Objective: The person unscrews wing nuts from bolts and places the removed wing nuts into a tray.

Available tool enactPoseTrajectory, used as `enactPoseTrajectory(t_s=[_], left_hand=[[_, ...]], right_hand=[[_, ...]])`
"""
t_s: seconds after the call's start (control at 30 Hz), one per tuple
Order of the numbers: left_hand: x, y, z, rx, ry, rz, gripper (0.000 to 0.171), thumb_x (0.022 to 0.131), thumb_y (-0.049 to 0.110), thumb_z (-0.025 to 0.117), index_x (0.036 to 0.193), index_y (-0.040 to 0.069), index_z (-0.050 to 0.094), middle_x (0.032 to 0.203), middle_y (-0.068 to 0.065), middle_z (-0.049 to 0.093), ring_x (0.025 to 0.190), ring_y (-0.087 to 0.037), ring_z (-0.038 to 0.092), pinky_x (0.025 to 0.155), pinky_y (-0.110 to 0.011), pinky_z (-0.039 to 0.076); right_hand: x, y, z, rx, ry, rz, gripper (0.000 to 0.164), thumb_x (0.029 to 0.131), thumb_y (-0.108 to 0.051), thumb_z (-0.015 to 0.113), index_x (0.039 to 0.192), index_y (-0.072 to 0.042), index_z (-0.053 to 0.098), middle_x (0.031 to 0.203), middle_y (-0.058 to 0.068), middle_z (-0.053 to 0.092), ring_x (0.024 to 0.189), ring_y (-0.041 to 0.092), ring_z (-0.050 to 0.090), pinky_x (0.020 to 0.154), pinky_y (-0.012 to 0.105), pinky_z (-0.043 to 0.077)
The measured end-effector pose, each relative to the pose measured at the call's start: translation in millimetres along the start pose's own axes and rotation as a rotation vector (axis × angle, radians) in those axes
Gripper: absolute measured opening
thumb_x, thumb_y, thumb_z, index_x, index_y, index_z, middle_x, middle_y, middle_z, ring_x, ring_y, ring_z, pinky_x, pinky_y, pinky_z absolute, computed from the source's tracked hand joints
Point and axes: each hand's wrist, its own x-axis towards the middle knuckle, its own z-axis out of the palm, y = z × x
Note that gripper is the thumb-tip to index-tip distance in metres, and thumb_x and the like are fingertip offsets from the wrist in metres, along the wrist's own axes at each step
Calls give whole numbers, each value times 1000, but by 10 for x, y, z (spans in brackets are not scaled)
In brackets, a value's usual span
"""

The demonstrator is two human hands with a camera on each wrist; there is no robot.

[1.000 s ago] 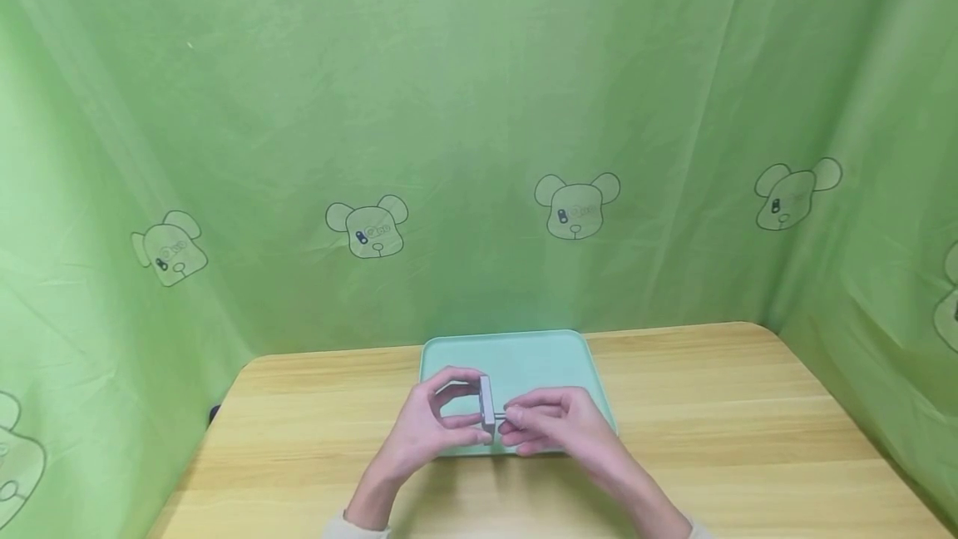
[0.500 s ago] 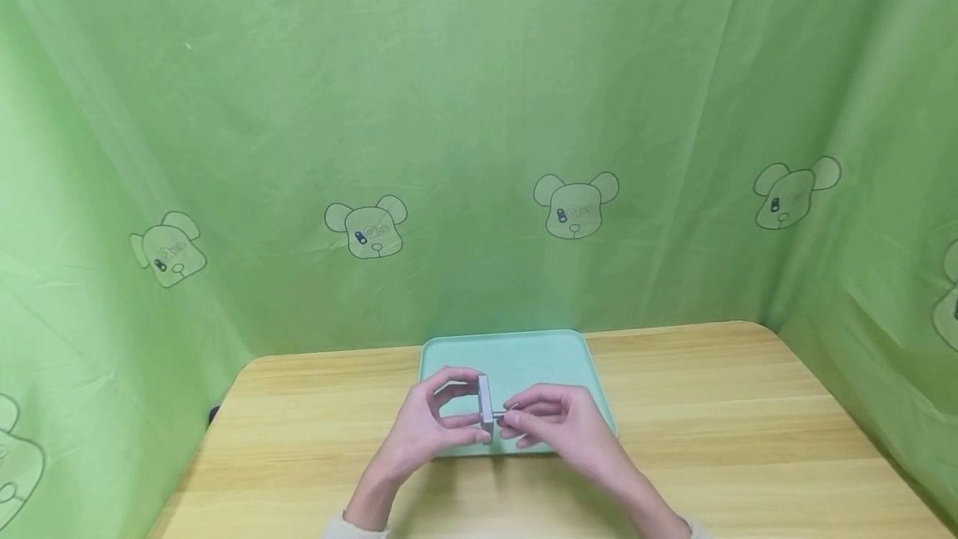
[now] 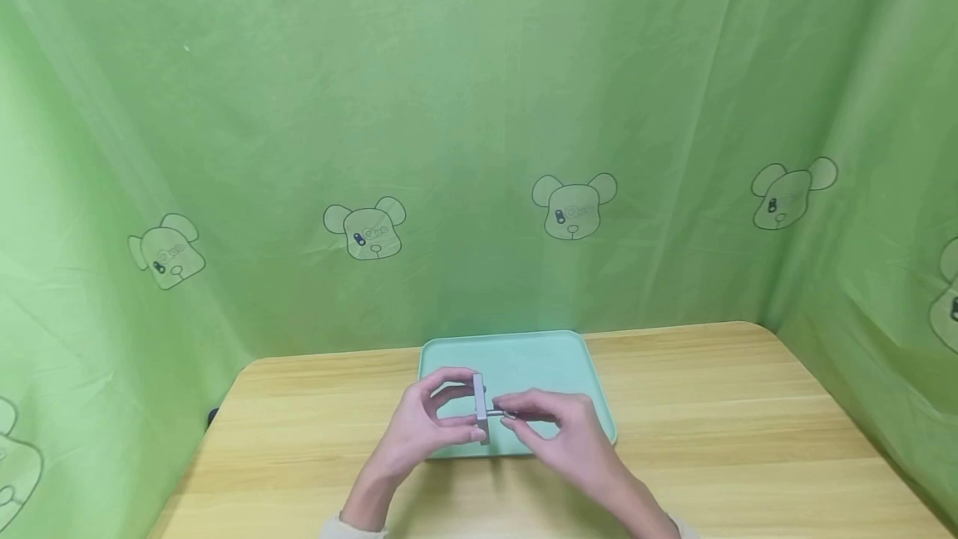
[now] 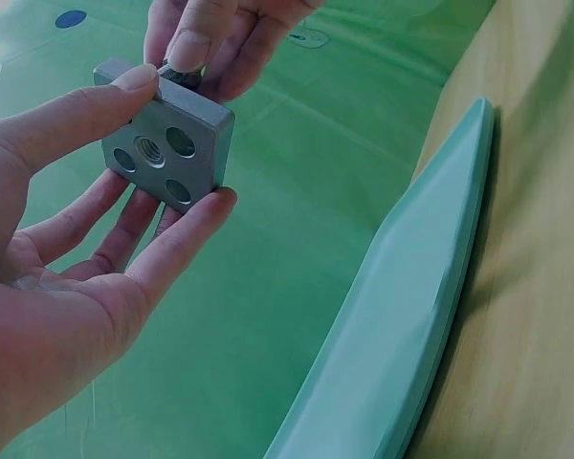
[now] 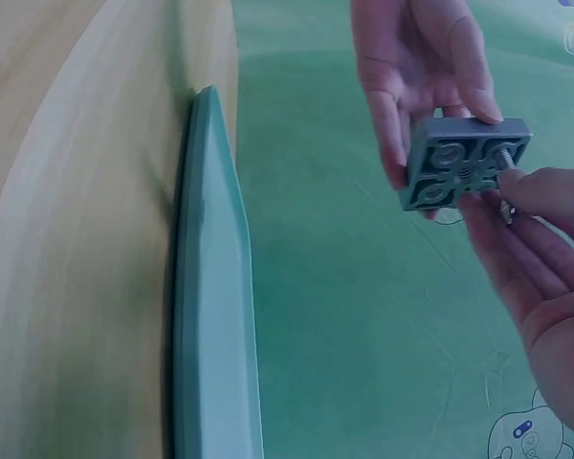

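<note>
A square grey metal block (image 3: 480, 407) stands on edge in my left hand (image 3: 417, 424), above the tray. My left thumb and fingers grip it by opposite edges. In the left wrist view, the flat face of the block (image 4: 163, 143) has several round holes, one threaded. Ribs and recesses mark its other face in the right wrist view. My right hand (image 3: 572, 432) pinches a metal screw (image 3: 496, 413) between thumb and fingers. The threaded shank of the screw (image 5: 504, 158) meets the ribbed face near a corner; its shiny head lies among my right fingertips.
Below both hands, a mint-green tray (image 3: 539, 356) with a low raised rim lies on the wood-grain table (image 3: 688, 406). Green cloth (image 3: 464, 123) printed with bear heads surrounds the table at the back and sides.
My right fingers have shifted on the screw, the thumb now lower and the grip more at the fingertips. Both hands and the block have drifted slightly left in the head view.
</note>
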Motion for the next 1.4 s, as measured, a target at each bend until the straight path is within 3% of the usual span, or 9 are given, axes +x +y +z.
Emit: enactPoseTrajectory(t_s=[0.13,0.23,0.33,0.47,0.57,0.77,0.93,1.07,1.4], left_hand=[[1,8,-4,-18,-7,6,65,69,-10,78,127,-6,48,130,-20,45,123,-42,44,95,-48,51],[3,10,-7,-17,-5,3,65,69,-9,78,127,-5,49,131,-20,45,124,-44,43,94,-47,51],[0,11,-7,-6,1,3,64,69,-7,79,126,-2,51,131,-22,45,123,-41,45,94,-46,51],[-6,8,4,17,9,18,62,69,-7,79,125,1,53,130,-23,46,122,-38,47,93,-45,52],[-6,12,22,46,3,34,63,68,-6,80,124,3,54,129,-19,48,122,-35,48,93,-46,52],[3,12,41,118,-22,65,63,68,-5,80,124,5,54,127,-15,50,121,-33,49,92,-45,53],[1,9,45,148,-28,68,63,68,-3,81,124,5,54,127,-14,49,121,-33,49,92,-44,53],[2,6,45,157,-31,71,63,68,-2,81,124,6,53,127,-14,49,121,-33,49,92,-44,53],[4,-6,41,153,-25,64,63,67,-2,82,123,5,54,126,-16,50,120,-33,49,92,-43,53]], right_hand=[[64,-131,-3,-36,40,-137,31,68,17,74,93,-1,71,92,12,71,81,24,70,70,26,60],[56,-120,-4,-5,25,-99,30,70,15,74,95,-1,70,93,12,71,82,25,69,71,29,60],[22,-63,-8,76,-21,52,28,76,4,75,103,-3,69,99,10,71,87,24,69,75,32,60],[-24,52,-24,238,-66,374,33,83,-16,73,115,-10,64,108,10,68,92,23,68,80,34,59],[-31,118,-49,380,-65,574,35,88,-24,68,117,-6,62,107,16,67,92,31,68,79,40,59],[-6,137,-112,567,-99,777,37,90,-27,64,110,4,63,98,24,68,88,40,67,78,50,58],[-10,139,-133,602,-160,824,37,89,-25,66,109,5,64,97,25,68,89,39,67,80,48,58],[-21,151,-137,622,-163,834,38,87,-20,69,112,8,62,99,25,67,91,38,66,82,46,57],[-26,176,-130,592,-146,784,36,83,-14,72,110,9,61,98,24,68,91,38,67,80,47,58]])
